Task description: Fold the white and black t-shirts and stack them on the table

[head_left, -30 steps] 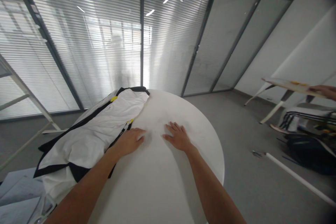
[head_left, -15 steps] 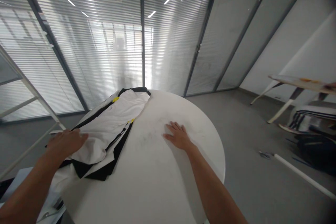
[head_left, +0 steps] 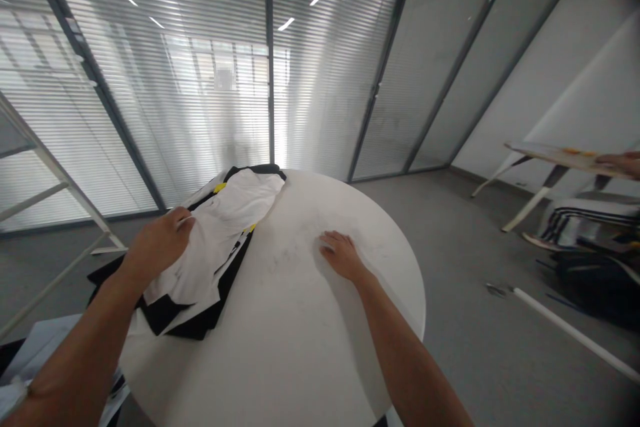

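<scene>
One left hand (head_left: 159,247) inward with cloth (head_left: 233,210)

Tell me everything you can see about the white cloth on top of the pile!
The white cloth looks soft and thin, with wrinkles and an uneven near edge. It lies slantwise over black and white fabric on the left side of the round table. The left hand pinches it near its left edge.

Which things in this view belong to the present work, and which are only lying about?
In the work:
white cloth, in left hand
black cloth beneath
right hand
round table

Just about:
white pole, on floor
dark bundle
white frame, left side
</scene>
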A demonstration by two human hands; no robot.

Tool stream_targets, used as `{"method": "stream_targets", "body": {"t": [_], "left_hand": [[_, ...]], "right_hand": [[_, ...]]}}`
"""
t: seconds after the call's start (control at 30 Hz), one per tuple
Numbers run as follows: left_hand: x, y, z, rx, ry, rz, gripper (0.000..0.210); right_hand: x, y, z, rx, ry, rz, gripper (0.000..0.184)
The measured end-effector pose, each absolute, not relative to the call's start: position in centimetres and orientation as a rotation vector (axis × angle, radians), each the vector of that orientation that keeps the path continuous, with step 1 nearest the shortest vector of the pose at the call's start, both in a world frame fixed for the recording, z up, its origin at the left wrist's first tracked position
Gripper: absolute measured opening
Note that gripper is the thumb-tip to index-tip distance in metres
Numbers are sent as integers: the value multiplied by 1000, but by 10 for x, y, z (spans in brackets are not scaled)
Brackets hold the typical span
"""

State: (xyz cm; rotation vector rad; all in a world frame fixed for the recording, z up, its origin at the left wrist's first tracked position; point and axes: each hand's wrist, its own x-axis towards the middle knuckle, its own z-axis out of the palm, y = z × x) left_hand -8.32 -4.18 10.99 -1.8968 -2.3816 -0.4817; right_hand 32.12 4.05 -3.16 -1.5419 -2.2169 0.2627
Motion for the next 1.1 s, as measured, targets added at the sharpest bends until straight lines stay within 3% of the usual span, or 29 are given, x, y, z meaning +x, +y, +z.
{"method": "stream_targets", "body": {"t": [0.27, 0.5, 0.63, 0.8, 0.97, 1.1], "left_hand": [[54, -24, 121, -2341, -1913, -1248, 24], [133, -31, 65, -2755, -1738, -1564, 24], [119, -31, 40, -2894, -1676, -1666, 31], [103, -32, 37, -2893, -1592, -1565, 36], [97, -32, 37, -2477, -2142, -1146, 43], [88, -25, 29, -2529, -2410, -963, 43]], "right_hand": [[324, 39, -24, -1302, -1947, 319, 30], [305, 14, -5, -1044, -1451, 1205, 35], [290, -3, 3, -901, -1431, 1478, 44], [281, -7, 6, -924, -1472, 1471, 38], [281, -4, 2, -911, -1255, 1570, 32], [280, -6, 4, -850, -1166, 1697, 34]]}}
